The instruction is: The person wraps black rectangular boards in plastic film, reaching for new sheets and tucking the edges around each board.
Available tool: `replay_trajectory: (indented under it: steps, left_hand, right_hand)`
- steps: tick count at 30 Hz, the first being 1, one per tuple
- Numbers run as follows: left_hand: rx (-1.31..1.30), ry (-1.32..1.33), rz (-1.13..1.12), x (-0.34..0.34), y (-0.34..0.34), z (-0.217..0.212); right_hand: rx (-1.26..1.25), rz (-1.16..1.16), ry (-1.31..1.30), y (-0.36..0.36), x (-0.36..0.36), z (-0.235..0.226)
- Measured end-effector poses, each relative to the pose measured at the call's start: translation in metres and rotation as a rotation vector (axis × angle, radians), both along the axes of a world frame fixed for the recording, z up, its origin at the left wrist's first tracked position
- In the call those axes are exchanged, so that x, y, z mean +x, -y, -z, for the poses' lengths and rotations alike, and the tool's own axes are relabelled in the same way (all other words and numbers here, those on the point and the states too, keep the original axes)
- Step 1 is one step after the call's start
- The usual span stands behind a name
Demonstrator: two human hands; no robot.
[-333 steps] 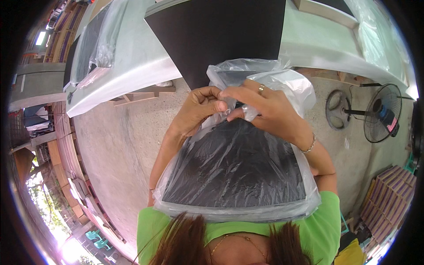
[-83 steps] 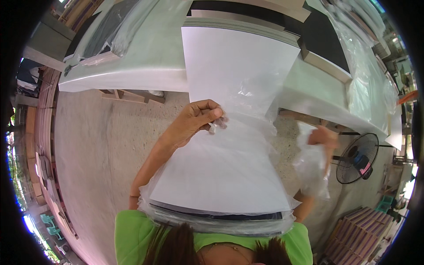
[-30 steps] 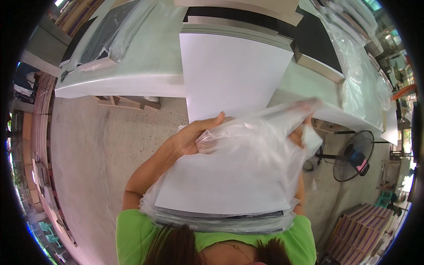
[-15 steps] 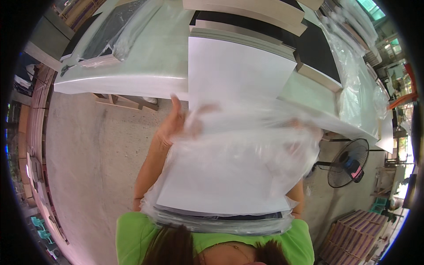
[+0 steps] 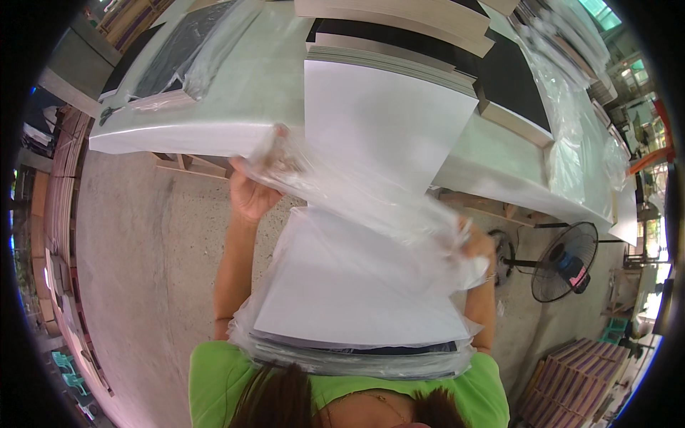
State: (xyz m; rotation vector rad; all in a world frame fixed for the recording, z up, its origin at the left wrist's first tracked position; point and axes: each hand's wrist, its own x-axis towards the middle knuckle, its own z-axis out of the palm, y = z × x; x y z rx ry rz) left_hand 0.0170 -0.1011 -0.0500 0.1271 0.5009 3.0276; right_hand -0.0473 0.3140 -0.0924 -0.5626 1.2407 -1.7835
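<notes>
A clear plastic bag [image 5: 371, 207] stretches between my two hands, wrinkled and partly blurred. My left hand [image 5: 255, 191] grips its left end, with the thumb outside and the other fingers seen through the film. On the right, my right hand [image 5: 477, 242] is closed on the bunched plastic. Below the bag, close to my body, lies a stack of white boards in plastic film [image 5: 357, 285], with dark layers along its near edge. Beyond my hands a white board [image 5: 385, 107] juts off the table toward me.
The pale-covered table [image 5: 257, 93] runs across ahead. It bears a stack of black-and-cream boards [image 5: 399, 36], a black board [image 5: 514, 85], a plastic-wrapped dark panel [image 5: 182, 57] and loose plastic film [image 5: 571, 135]. A fan [image 5: 564, 262] stands at the right, stacked wood [image 5: 571, 385] at the lower right.
The plastic bag has been drawn into a slanting band. My left hand has moved left and taken hold of its end; my right hand has come lower and nearer.
</notes>
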Motion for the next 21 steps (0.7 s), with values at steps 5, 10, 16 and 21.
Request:
replay_trajectory:
  steps: [5, 10, 16, 21]
  left_hand:
    - [-0.868, 0.141, -0.212, -0.023, -0.021, -0.024]
    - [-1.541, 0.038, -0.812, -0.066, -0.019, -0.036]
    - [-2.097, -0.206, -1.084, -0.09, -0.031, -0.075]
    - [-2.0, -0.177, -1.064, -0.065, -0.035, -0.077]
  right_hand:
    - [0.362, 0.703, -0.184, 0.039, -0.032, -0.091]
    - [0.386, 1.188, -0.819, 0.081, -0.058, -0.091]
    - [0.438, 1.268, -1.256, 0.104, -0.085, -0.11]
    - [0.581, 1.157, -1.226, 0.093, -0.065, -0.124]
